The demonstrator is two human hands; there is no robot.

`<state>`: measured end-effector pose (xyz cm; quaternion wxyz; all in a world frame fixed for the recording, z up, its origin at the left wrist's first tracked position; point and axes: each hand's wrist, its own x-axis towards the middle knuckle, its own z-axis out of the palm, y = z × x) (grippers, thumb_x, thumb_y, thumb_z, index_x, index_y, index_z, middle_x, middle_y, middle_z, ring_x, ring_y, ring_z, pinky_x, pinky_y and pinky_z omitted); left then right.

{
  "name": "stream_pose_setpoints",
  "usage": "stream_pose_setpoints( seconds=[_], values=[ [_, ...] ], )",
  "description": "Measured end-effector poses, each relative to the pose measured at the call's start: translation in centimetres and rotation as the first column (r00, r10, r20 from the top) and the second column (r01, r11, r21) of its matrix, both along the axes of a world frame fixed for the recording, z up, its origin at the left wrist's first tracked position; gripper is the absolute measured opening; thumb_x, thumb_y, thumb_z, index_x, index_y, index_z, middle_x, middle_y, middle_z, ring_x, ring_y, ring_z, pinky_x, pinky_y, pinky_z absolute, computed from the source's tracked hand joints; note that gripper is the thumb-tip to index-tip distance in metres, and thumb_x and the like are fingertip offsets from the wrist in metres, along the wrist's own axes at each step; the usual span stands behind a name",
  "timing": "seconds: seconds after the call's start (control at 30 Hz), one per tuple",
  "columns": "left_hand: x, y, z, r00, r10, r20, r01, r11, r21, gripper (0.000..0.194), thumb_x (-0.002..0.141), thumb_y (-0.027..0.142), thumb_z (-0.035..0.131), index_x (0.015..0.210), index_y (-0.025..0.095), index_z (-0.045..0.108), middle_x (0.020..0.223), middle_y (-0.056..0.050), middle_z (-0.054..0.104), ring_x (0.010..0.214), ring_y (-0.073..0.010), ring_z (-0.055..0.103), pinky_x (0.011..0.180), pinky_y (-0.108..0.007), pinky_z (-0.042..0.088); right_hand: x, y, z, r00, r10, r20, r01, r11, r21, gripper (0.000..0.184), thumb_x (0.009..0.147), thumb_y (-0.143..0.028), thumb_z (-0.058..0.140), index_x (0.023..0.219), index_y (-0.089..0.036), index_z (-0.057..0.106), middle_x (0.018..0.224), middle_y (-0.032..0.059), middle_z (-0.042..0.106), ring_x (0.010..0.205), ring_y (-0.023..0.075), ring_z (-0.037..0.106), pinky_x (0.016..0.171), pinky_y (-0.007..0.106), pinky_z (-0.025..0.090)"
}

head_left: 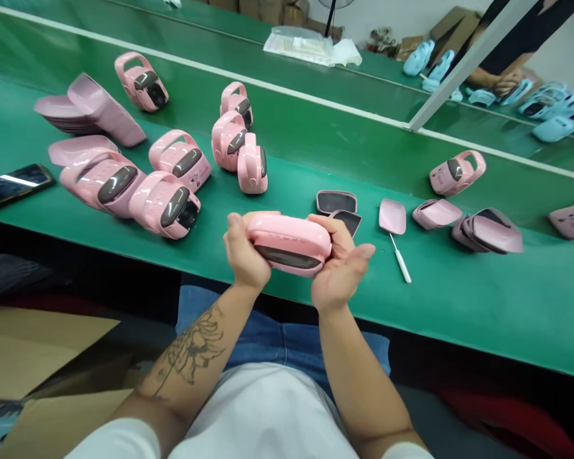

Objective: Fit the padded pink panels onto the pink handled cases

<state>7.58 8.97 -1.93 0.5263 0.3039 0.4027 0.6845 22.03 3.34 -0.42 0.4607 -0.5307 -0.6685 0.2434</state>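
A glossy pink plastic housing with a dark window [289,245] is held level above the front of the bench. My left hand [247,252] grips its left end, fingers curled behind it. At the other end, my right hand [337,264] holds it with fingers behind and the thumb lifted off, pointing outward. Just beyond my right hand lie dark-lined pink shells [336,201]. A shallow pink cover [392,217] rests to their right, beside a white-handled screwdriver [402,262] whose tip meets or lies under the cover.
Pink handled housings [165,204] stand on the green bench [459,299] at left, with stacked pink covers [69,115] behind. A phone [16,185] lies at the left edge. More covers [488,229] sit at right. Across the divider, a person's hands [507,83] are near blue housings [559,124].
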Motion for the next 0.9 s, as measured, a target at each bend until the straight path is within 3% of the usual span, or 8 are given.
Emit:
stream_pose_setpoints(
  seconds=[0.2,0.3,0.37,0.47,0.57,0.63,0.77,0.9],
  values=[
    [-0.3,-1.5,-2.7,0.963,0.111,0.244,-0.055,0.973,-0.225,0.054,0.099,0.066,0.059,0.07,0.02,0.061,0.07,-0.001,0.069,0.069,-0.0184,0.073,0.074,-0.032,0.061,-1.8,-2.8,-2.6,0.987,-0.026,-0.159,0.001,0.988,-0.156,0.092,0.089,-0.071,0.078,0.164,-0.027,0.046,0.161,0.0168,0.058,0.149,0.0424,0.058,0.121,0.064,0.053],
    [-2.0,-2.5,-4.5,0.998,0.03,0.06,-0.017,0.977,-0.211,0.056,0.1,0.072,0.056,0.09,0.019,0.072,0.097,-0.008,0.08,0.089,-0.0222,0.079,0.088,-0.036,0.063,-1.7,-4.7,-3.4,0.965,-0.09,-0.247,0.036,0.976,-0.214,0.088,0.09,-0.065,0.08,0.162,-0.027,0.046,0.163,0.0166,0.056,0.149,0.0395,0.059,0.126,0.063,0.049],
    [-4.2,-2.8,-4.7,0.982,-0.057,-0.181,0.062,0.998,0.017,0.063,0.099,0.076,0.059,0.123,0.02,0.075,0.133,-0.014,0.077,0.117,-0.0279,0.078,0.104,-0.042,0.06,-0.9,-5.5,-3.3,0.968,-0.092,-0.233,0.03,0.967,-0.254,0.088,0.086,-0.058,0.087,0.16,-0.028,0.048,0.163,0.0151,0.057,0.15,0.0387,0.058,0.129,0.063,0.046],
    [-7.6,-2.6,-3.1,0.697,-0.199,-0.689,0.485,0.838,0.249,0.087,0.077,0.063,0.091,0.15,0.024,0.064,0.16,-0.016,0.062,0.148,-0.0369,0.061,0.127,-0.05,0.045,0.5,-5.8,-2.7,0.986,-0.024,-0.165,-0.028,0.952,-0.304,0.09,0.082,-0.052,0.093,0.158,-0.031,0.051,0.162,0.0124,0.059,0.15,0.0382,0.057,0.13,0.063,0.043],
    [-8.8,-2.4,-0.5,0.295,-0.341,-0.892,0.741,0.671,-0.011,0.115,0.062,0.061,0.102,0.161,0.024,0.054,0.161,-0.015,0.062,0.147,-0.0392,0.061,0.126,-0.049,0.049,1.5,-5.8,-2.2,0.991,0.088,-0.099,-0.114,0.948,-0.296,0.091,0.083,-0.054,0.092,0.16,-0.031,0.05,0.164,0.0125,0.057,0.152,0.0382,0.055,0.132,0.062,0.042],
    [-8.4,-2.5,0.9,0.137,-0.428,-0.893,0.761,0.622,-0.182,0.112,0.065,0.06,0.1,0.16,0.022,0.054,0.156,-0.014,0.066,0.14,-0.0372,0.067,0.12,-0.047,0.054,2.0,-5.8,-1.9,0.984,0.168,-0.058,-0.178,0.939,-0.293,0.09,0.09,-0.054,0.086,0.166,-0.031,0.042,0.171,0.0125,0.051,0.159,0.0373,0.048,0.134,0.062,0.038],
    [-6.9,-3.1,2.1,0.082,-0.455,-0.887,0.764,0.6,-0.238,0.088,0.078,0.049,0.092,0.155,0.022,0.06,0.15,-0.008,0.072,0.133,-0.0313,0.071,0.117,-0.041,0.055,2.8,-6.2,-1.0,0.967,0.234,-0.102,-0.255,0.881,-0.398,0.082,0.099,-0.05,0.076,0.169,-0.034,0.036,0.179,0.0087,0.041,0.165,0.0342,0.04,0.137,0.06,0.034],
    [-6.1,-3.8,2.6,0.093,-0.455,-0.886,0.739,0.628,-0.245,0.078,0.078,0.043,0.089,0.15,0.024,0.064,0.146,-0.007,0.074,0.129,-0.0315,0.072,0.11,-0.041,0.057,3.7,-5.6,0.7,0.965,0.177,-0.191,-0.253,0.813,-0.525,0.079,0.093,-0.045,0.084,0.162,-0.032,0.048,0.168,0.0099,0.056,0.154,0.0348,0.056,0.128,0.057,0.05]
  ],
)
